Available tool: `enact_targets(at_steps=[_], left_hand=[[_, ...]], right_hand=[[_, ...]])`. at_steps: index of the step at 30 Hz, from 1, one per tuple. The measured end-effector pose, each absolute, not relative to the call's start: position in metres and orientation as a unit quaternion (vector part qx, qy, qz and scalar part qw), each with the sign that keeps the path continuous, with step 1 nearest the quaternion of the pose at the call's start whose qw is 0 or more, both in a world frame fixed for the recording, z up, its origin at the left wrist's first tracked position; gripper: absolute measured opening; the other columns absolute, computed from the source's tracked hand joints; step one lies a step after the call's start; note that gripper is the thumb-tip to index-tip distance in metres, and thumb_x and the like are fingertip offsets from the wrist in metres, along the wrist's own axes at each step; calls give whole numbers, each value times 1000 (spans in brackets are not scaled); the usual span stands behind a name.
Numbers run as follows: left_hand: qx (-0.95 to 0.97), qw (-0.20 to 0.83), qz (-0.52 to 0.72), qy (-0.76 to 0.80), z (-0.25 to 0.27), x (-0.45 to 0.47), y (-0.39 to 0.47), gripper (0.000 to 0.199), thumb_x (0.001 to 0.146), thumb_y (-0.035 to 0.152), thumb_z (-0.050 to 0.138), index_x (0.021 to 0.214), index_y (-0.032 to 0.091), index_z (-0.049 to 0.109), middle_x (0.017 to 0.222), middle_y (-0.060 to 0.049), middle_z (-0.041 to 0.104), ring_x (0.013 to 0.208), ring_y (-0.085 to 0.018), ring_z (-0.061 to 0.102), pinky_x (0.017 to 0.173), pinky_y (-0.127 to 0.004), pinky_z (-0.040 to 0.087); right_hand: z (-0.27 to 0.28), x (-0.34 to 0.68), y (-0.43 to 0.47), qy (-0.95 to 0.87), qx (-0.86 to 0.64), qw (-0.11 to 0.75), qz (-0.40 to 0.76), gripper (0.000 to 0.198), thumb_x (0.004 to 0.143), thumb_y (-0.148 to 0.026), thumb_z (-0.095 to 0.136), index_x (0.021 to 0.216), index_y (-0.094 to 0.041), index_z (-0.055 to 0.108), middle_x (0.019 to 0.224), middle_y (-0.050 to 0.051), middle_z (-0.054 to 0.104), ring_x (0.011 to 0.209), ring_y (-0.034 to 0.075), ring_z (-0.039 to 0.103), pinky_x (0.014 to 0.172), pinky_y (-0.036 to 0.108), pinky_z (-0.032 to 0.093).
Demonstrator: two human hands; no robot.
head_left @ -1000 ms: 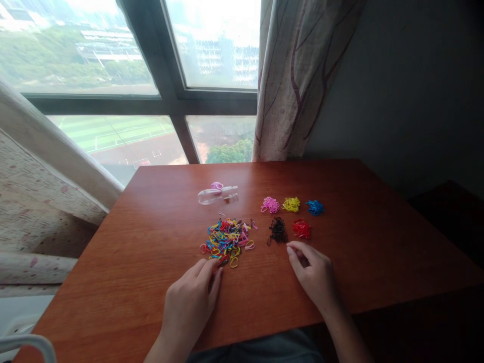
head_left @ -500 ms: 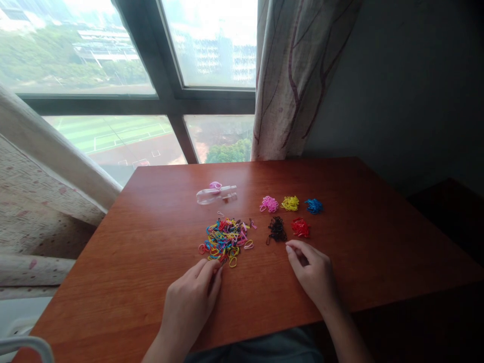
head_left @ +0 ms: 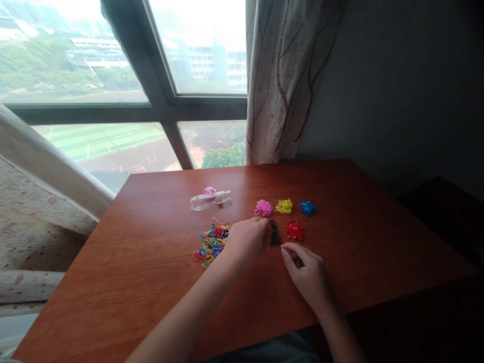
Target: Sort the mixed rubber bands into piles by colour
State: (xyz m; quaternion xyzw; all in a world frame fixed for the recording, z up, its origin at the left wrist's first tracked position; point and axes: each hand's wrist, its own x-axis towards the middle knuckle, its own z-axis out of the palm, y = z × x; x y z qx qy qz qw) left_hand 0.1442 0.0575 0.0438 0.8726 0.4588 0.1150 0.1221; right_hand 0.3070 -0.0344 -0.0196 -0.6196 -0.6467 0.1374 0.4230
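My left hand (head_left: 249, 238) reaches across the mixed pile of small, colourful plastic stitch markers (head_left: 212, 247) to the left edge of the black stitch markers (head_left: 275, 234). Its fingers are curled closed; the fingertips and anything in them are hidden. Just in front of the black pile, my right hand (head_left: 308, 272) rests by the table with thumb and forefinger pinched together. Whatever that pinch holds is too small to make out. Behind the hands lie separate piles of pink stitch markers (head_left: 263, 207), yellow ones (head_left: 284, 206), blue ones (head_left: 307, 208) and red ones (head_left: 295, 230).
A clear plastic bottle-like container (head_left: 204, 201) lies on its side towards the back of the wooden table (head_left: 124, 262), with a pink item (head_left: 209, 190) against it. One loose pale marker (head_left: 215, 219) lies behind the mixed pile. A window and curtains (head_left: 287, 75) stand beyond.
My left hand has moved right and away from me, from the near edge of the mixed pile to the black pile. My right hand has kept its pinch. The view has shifted slightly.
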Motion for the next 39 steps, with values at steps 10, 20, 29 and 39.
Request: enact_targets(at_steps=[10, 20, 29, 39], left_hand=[[858, 135, 113, 482, 45, 136, 58, 17, 91, 27, 50, 91, 24, 67, 89, -3, 74, 75, -18, 69, 62, -25, 45], [789, 185, 285, 512, 39, 40, 32, 16, 92, 29, 54, 88, 20, 67, 76, 0, 69, 64, -12, 59, 62, -22, 44], [799, 171, 292, 498, 7, 26, -12, 13, 93, 24, 52, 94, 23, 65, 79, 1, 67, 68, -13, 63, 64, -22, 47], [796, 141, 323, 492, -5, 20, -25, 13, 92, 21, 52, 97, 23, 64, 85, 0, 69, 70, -13, 66, 65, -22, 50]], right_hand=[[-21, 307, -35, -643, -616, 430, 147, 15, 94, -25, 54, 91, -20, 68, 77, 2, 70, 65, 15, 65, 63, 23, 51], [-23, 306, -36, -655, -619, 412, 134, 17, 94, -26, 53, 91, -20, 69, 76, 2, 70, 63, 15, 64, 62, 23, 49], [-27, 288, -34, -690, -595, 371, 177, 15, 93, -23, 53, 91, -21, 67, 80, 1, 70, 68, 16, 64, 65, 25, 46], [-20, 261, -29, -721, -585, 324, 184, 15, 91, -18, 53, 89, -23, 67, 78, 0, 70, 70, 16, 64, 68, 26, 42]])
